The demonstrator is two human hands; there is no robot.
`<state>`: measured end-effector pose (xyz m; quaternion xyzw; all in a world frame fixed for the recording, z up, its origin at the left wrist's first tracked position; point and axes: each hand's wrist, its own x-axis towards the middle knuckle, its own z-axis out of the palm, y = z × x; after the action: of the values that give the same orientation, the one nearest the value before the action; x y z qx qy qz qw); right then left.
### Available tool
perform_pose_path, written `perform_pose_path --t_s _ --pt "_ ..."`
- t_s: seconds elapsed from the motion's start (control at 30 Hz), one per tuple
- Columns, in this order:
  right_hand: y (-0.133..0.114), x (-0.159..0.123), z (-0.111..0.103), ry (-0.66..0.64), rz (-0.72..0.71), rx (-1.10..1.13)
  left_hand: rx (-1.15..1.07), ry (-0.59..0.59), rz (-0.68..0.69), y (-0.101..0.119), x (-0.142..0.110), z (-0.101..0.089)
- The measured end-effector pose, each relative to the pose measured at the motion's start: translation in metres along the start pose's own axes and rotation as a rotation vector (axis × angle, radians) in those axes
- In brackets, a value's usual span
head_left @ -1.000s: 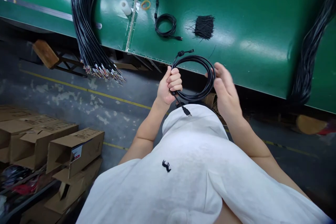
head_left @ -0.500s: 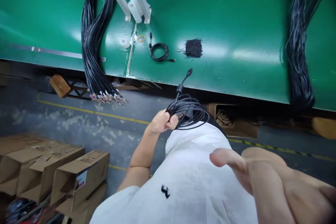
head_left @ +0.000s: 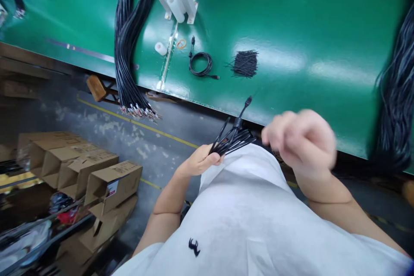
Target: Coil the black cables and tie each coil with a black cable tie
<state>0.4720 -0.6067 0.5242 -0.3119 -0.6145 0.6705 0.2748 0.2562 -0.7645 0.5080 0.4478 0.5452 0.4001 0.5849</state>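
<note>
Likely risk: loops of the black cable (head_left: 230, 141) could spread or slip, since only the left hand's (head_left: 202, 160) fingers grip one side of the bunch, by the near edge of the table (head_left: 291, 86). Its free plug (head_left: 248, 101), pointing tablewards, might snag there. Right hand (head_left: 304, 142) blurred near same edge, can't tell finger state. Cable looks thin, loops squashed, uneven, thick lump behind plug.
</note>
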Motion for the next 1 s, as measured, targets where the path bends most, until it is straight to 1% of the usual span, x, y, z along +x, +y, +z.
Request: perform_pose_path --t_s 0.03,0.1,0.17,0.27,0.33,0.4,0.5,0.6,0.73,0.9,1.0 --pt "0.014 0.019 -0.001 0.042 -0.009 -0.002 -0.002 0.003 -0.005 0.001 0.003 0.003" --pt "0.037 0.047 -0.004 0.044 -0.052 -0.089 -0.011 -0.003 -0.009 0.003 0.008 0.008" --pt "0.049 0.061 -0.009 -0.076 -0.146 -0.267 -0.023 -0.012 -0.013 0.005 0.013 0.013" --pt "0.043 0.070 -0.017 -0.290 -0.343 -0.501 -0.085 -0.001 -0.029 0.004 0.017 0.019" --pt "0.034 0.077 -0.020 -0.413 -0.432 -0.566 -0.150 0.023 -0.035 0.002 0.019 0.022" --pt "0.029 0.085 -0.022 -0.507 -0.474 -0.569 -0.217 0.048 -0.036 -0.001 0.020 0.025" --pt "0.029 0.092 -0.023 -0.586 -0.475 -0.524 -0.305 0.090 -0.059 -0.002 0.022 0.029" --pt "0.034 0.093 -0.024 -0.626 -0.447 -0.502 -0.335 0.123 -0.083 -0.002 0.024 0.032" --pt "0.037 0.091 -0.026 -0.665 -0.447 -0.498 -0.327 0.120 -0.103 0.000 0.027 0.033" --pt "0.040 0.093 -0.028 -0.693 -0.462 -0.480 -0.354 0.105 -0.089 0.003 0.030 0.033" --pt "0.043 0.094 -0.029 -0.709 -0.449 -0.452 -0.357 0.122 -0.132 0.006 0.031 0.034"
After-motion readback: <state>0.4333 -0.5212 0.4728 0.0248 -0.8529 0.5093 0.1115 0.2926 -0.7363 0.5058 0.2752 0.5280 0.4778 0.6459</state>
